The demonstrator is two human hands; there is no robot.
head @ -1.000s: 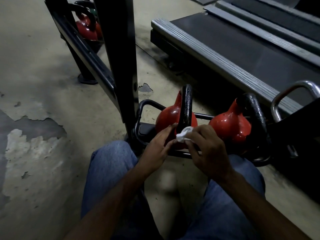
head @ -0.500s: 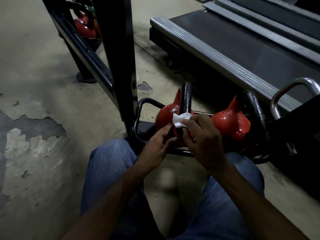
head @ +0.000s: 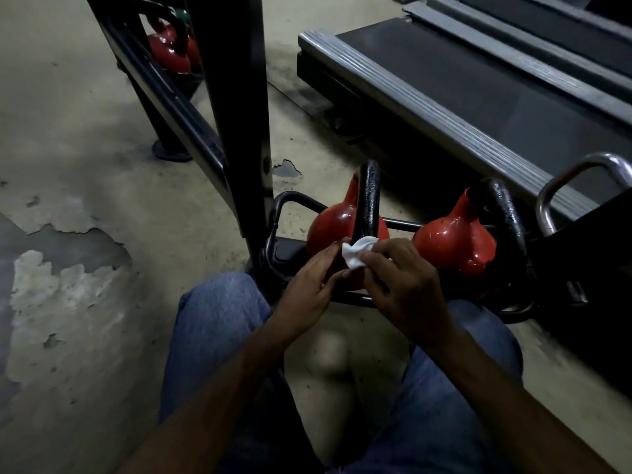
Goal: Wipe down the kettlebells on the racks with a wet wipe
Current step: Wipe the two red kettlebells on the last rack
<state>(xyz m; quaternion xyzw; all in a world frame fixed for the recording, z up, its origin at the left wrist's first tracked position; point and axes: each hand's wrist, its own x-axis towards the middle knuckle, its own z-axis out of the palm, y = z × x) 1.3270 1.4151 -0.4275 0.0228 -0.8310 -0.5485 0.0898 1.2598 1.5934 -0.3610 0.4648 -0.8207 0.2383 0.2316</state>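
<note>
Two red kettlebells with black handles sit on the low black rack (head: 284, 203). The nearer left kettlebell (head: 333, 224) stands right in front of my hands. My right hand (head: 400, 278) pinches a crumpled white wet wipe (head: 357, 251) against the base of that kettlebell's black handle. My left hand (head: 313, 282) rests on the kettlebell's lower front, fingertips touching the wipe's edge. The second red kettlebell (head: 451, 237) stands to the right, untouched. A third red kettlebell (head: 171, 53) sits far back on the rack, partly hidden by the frame.
A black rack upright (head: 239, 107) rises just left of the kettlebells. A treadmill deck (head: 461, 90) runs along the right. A chrome handle (head: 574, 179) shows at far right. My knees in blue jeans (head: 219, 323) are below; the concrete floor (head: 68, 165) has peeling paint.
My right hand slid the wipe up the handle, then back down to its base. My left hand stayed on the kettlebell's front.
</note>
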